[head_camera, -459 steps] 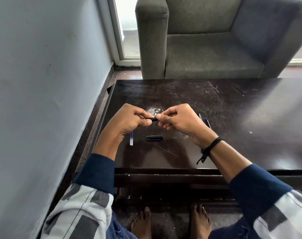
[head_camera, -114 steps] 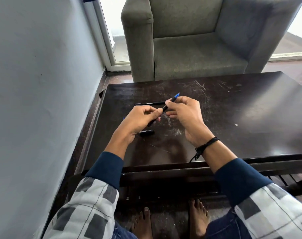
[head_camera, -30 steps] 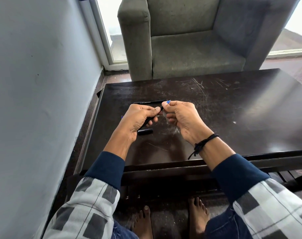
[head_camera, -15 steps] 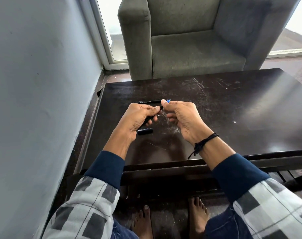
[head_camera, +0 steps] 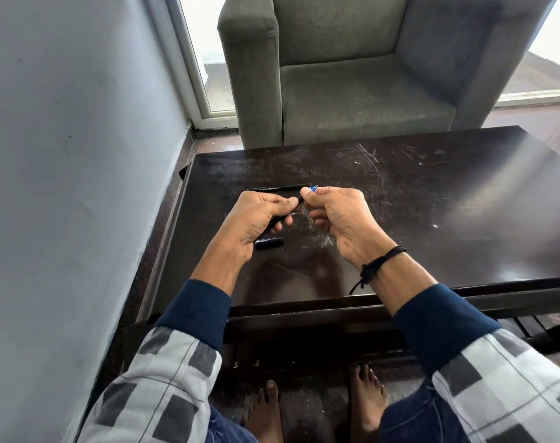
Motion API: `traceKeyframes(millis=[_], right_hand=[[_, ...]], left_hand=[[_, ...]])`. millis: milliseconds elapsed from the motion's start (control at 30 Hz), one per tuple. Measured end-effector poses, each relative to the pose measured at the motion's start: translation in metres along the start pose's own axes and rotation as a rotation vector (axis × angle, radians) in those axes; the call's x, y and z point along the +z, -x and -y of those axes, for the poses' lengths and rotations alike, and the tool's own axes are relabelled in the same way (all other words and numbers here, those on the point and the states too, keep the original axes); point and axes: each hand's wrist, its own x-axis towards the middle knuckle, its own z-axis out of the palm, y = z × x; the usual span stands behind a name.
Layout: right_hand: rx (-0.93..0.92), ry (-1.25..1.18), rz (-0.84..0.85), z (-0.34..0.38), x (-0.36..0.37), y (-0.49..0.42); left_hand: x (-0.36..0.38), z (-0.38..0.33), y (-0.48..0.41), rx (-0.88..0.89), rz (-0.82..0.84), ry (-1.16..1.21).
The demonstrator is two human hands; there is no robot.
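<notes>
Above the dark wooden table both my hands hold one black pen with a blue tip. My left hand grips its black barrel, most of which is hidden in the fist. My right hand pinches the tip end between thumb and forefinger. A second black pen lies flat on the table just behind my hands. A short black pen cap lies on the table below my left hand.
A grey armchair stands right behind the table. A pale wall runs close along the left, with a narrow floor gap beside the table. My bare feet rest under the table's front edge.
Over the last second my hands have stayed on the pen in almost the same place; the right hand's pinch at the blue tip shifted only slightly. The loose pen and cap have not moved.
</notes>
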Motion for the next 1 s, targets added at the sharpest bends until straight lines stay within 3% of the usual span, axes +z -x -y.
traceKeyframes(millis=[1000], right_hand=[[-0.013,-0.100,0.019,0.0032,0.0003,0.0028]], left_hand=[[0.0004,0.0009,-0.0015,0.014,0.001,0.002]])
